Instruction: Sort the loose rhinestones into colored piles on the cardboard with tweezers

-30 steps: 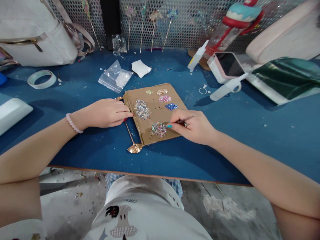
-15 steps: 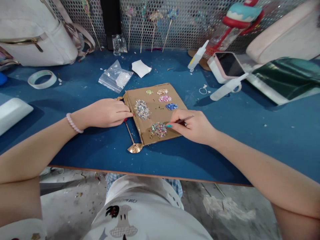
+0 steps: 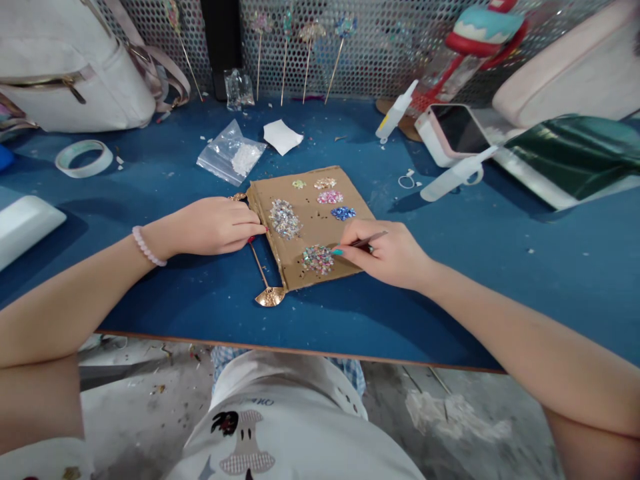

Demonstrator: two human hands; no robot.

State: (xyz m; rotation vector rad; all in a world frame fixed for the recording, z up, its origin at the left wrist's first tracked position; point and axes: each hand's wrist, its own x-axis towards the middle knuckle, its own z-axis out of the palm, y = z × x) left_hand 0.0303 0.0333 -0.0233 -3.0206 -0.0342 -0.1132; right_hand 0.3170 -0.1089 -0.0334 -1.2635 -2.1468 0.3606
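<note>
Right hand (image 3: 390, 257) pinching a thin pick (image 3: 369, 239) over a sequin pile (image 3: 318, 258) on the cardboard (image 3: 310, 227).
Left hand (image 3: 213, 227), fingers flat and loosely curled, presses the light, stiff cardboard's edge beside a gold hairpin (image 3: 265, 283) on the worktop (image 3: 500, 267); sequins are tiny and easily scattered, best lifted singly. Nothing differs from the earlier frame.

Craft workbench, small workshop. Blue bench (image 3: 500, 267) strewn with scraps; perforated metal panel (image 3: 375, 40) behind, decorated hairpins (image 3: 307, 60) leaning on it. Cardboard (image 3: 310, 227) with sorted sequin piles, glue bottles (image 3: 453, 177), tape roll (image 3: 83, 159), bead bag (image 3: 231, 160). Bags, phone alongside.
</note>
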